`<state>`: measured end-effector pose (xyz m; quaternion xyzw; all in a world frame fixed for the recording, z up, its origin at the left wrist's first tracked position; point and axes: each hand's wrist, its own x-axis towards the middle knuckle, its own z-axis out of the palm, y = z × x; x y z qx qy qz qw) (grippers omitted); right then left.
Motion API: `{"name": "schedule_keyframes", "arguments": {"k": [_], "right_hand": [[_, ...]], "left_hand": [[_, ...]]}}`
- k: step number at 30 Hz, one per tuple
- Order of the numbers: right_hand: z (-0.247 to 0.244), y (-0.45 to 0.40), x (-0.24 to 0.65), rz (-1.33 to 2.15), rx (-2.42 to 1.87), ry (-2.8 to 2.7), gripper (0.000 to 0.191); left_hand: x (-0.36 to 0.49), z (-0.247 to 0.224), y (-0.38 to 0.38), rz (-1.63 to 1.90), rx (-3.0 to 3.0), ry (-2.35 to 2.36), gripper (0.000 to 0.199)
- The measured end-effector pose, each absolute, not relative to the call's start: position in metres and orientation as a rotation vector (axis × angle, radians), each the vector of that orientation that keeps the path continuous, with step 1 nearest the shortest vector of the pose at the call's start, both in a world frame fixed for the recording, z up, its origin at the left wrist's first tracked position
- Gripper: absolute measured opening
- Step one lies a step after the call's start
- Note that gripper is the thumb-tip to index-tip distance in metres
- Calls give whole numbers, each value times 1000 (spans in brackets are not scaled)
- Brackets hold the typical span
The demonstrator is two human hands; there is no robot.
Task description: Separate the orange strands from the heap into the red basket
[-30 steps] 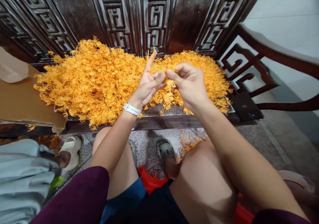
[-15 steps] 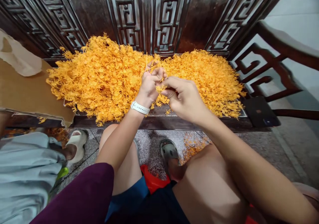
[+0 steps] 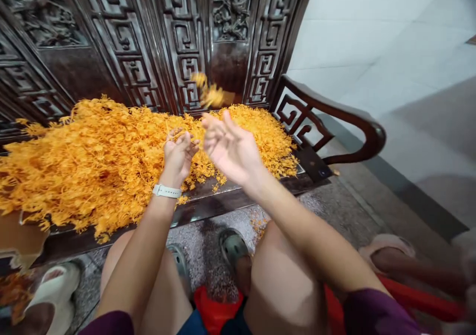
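A large heap of small orange plastic pieces with thin prongs (image 3: 122,161) spreads over the dark wooden bench. My left hand (image 3: 180,156), with a white band on the wrist, is above the middle of the heap, its fingers curled. What lies between those fingers blends with the orange behind and I cannot make it out. My right hand (image 3: 234,149) is open to its right, palm turned up and fingers apart, slightly blurred. Beyond its fingertips a blurred cluster of orange pieces (image 3: 211,96) is in the air, apart from the hand.
Behind the heap rises the carved bench back (image 3: 134,67). A curved armrest (image 3: 334,114) closes the right end, with a dark flat device (image 3: 314,164) beside it. Cardboard (image 3: 22,240) is at lower left. Other people's feet in pale shoes (image 3: 55,295) are nearby.
My hands have separated; the right has opened, and a cluster of orange pieces has left it, now in the air towards the bench back. The view has turned to the right.
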<state>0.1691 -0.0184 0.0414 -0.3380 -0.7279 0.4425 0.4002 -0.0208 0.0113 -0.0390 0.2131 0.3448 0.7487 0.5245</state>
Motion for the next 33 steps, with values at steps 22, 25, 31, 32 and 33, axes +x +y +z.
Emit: {"name": "schedule_keyframes", "arguments": {"k": [22,25,31,32,33], "right_hand": [[-7,34,157,1144,-710,-2051,12],[-6,30,158,1064,-834,-2202,9],[3,21,151,1130,-1011,-2231,41],[6,20,148,1192,-1002,-2230,40],[8,19,146,1224,-997,-2258,38]], "left_hand": [[6,-30,-4,1658,937,882,63],[2,-35,-1,1684,997,949,63],[-7,-39,4,1830,918,1075,49],[-6,-40,3,1842,853,1078,46],[-5,-41,2,1854,786,1075,45]]}}
